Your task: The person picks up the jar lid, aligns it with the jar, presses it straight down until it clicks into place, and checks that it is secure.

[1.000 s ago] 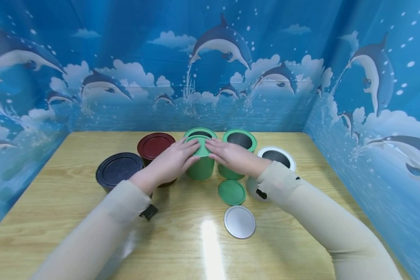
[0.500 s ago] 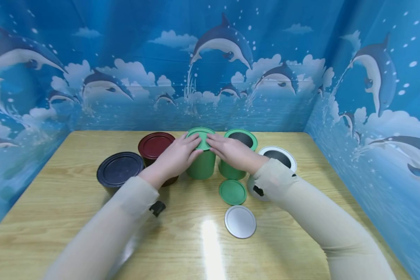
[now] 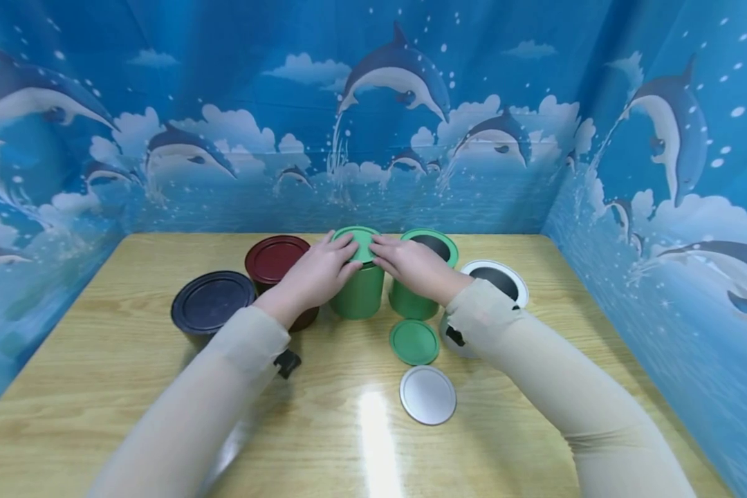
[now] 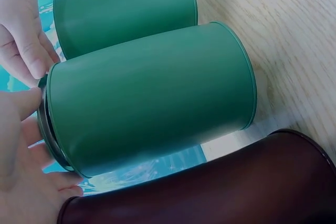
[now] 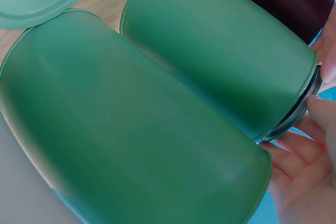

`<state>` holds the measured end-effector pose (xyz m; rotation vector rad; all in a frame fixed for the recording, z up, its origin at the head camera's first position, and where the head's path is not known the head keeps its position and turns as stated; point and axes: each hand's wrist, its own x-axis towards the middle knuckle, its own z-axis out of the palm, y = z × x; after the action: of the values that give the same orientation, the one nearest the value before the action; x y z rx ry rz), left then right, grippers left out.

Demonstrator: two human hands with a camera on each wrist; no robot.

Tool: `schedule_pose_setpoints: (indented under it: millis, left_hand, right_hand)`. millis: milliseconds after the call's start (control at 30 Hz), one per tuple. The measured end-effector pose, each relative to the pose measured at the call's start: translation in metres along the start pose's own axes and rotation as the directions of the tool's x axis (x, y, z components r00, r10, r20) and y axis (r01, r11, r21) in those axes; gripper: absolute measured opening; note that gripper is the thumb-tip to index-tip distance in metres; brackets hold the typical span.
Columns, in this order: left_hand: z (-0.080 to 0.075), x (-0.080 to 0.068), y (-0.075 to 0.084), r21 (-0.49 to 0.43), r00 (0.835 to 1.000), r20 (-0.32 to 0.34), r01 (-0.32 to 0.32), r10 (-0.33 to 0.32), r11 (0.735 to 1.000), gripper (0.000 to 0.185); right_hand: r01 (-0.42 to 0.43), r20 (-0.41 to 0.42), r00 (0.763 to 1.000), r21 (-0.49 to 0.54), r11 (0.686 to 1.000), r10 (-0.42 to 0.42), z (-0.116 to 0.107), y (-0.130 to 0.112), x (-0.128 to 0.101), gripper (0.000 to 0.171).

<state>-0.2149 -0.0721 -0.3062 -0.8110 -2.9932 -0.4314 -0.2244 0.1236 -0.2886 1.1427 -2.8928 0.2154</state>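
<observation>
Both hands hold a green lid (image 3: 363, 245) over the top of a green can (image 3: 357, 294) at the back middle of the table. My left hand (image 3: 316, 271) is on the lid's left side, and my right hand (image 3: 418, 268) is on its right. In the left wrist view, thumb and fingers meet the edge of the lid (image 4: 51, 127), and a dark gap shows between it and the rim of the green can (image 4: 152, 100). The right wrist view shows the same gap beside the lid (image 5: 295, 116), so it does not sit flush there.
Left stand a dark red lidded can (image 3: 278, 259) and a black lidded can (image 3: 214, 302). Right of the hands are a second green can (image 3: 404, 304), uncovered, and an uncovered white can (image 3: 518, 282). A smaller green lid (image 3: 414, 342) and a silver lid (image 3: 427, 395) lie in front.
The green lid, earlier raised with the can's dark opening visible behind it, has come down onto the can's top. Both hands moved with it, and the left forearm shifted slightly right.
</observation>
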Motion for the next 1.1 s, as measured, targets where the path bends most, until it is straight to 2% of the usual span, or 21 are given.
schedule_pose_setpoints:
  millis: [333, 633, 900, 1100]
  left_hand:
    - [-0.001, 0.003, 0.0007, 0.032, 0.997, 0.069, 0.012, -0.014, 0.999, 0.05]
    - [-0.0017, 0.0047, 0.0007, 0.042, 0.994, 0.106, 0.027, -0.031, 0.999, 0.049]
    - [-0.0017, 0.0025, 0.0024, 0.069, 0.992, 0.119, 0.02, -0.028, 0.997, 0.048]
    - [-0.0015, -0.0037, 0.0062, 0.072, 0.994, 0.106, 0.015, -0.023, 0.997, 0.048]
  right_hand:
    - [-0.017, 0.006, 1.0, 0.006, 1.0, 0.017, 0.0033, 0.0017, 0.002, 0.038]
    - [-0.018, -0.033, 0.999, 0.019, 1.0, 0.019, 0.0047, 0.0002, 0.0027, 0.033]
    - [-0.024, -0.044, 0.999, 0.035, 0.999, 0.025, 0.0062, -0.0001, 0.0018, 0.031]
    - [-0.024, -0.051, 0.998, 0.052, 0.998, 0.027, 0.0054, -0.0034, -0.0044, 0.032]
